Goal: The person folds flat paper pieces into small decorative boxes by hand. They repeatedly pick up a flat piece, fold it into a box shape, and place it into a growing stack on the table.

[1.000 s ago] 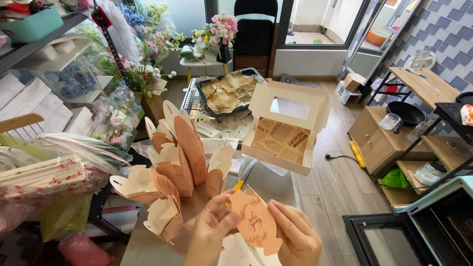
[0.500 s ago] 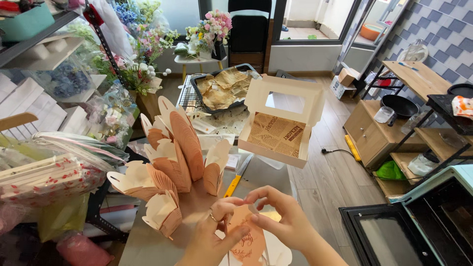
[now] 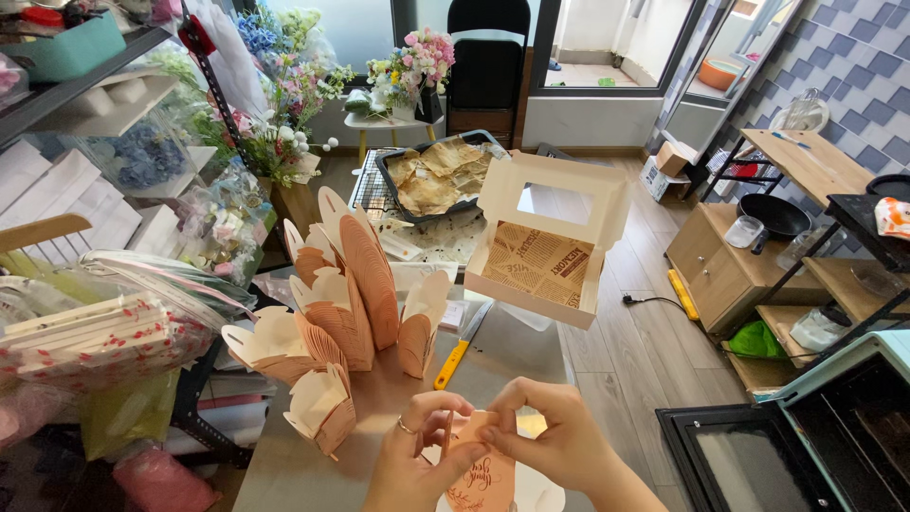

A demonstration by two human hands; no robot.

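Note:
My left hand [image 3: 422, 461] and my right hand [image 3: 550, 438] meet at the bottom centre, both pinching a flat orange paper box blank [image 3: 482, 479] with dark printing. A ring shows on a left finger. Just behind and to the left stand several folded orange petal-shaped paper boxes [image 3: 343, 313], nested and leaning together on the grey table [image 3: 517, 349]. A yellow-handled knife [image 3: 460, 349] lies between them and my hands. Farther back an open white window-lid cake box [image 3: 548, 243] lined with printed brown paper rests on the table.
A dark tray of brown paper sheets [image 3: 438, 174] sits on a wire rack behind. Flowers [image 3: 417, 63] and shelves of packaging fill the left. A black chair [image 3: 486, 59], wooden cabinet [image 3: 722, 265] and an open oven [image 3: 806, 438] stand at right.
My hands have drawn closer together over the orange blank, which now sits lower and more upright between my fingers. The view has shifted slightly.

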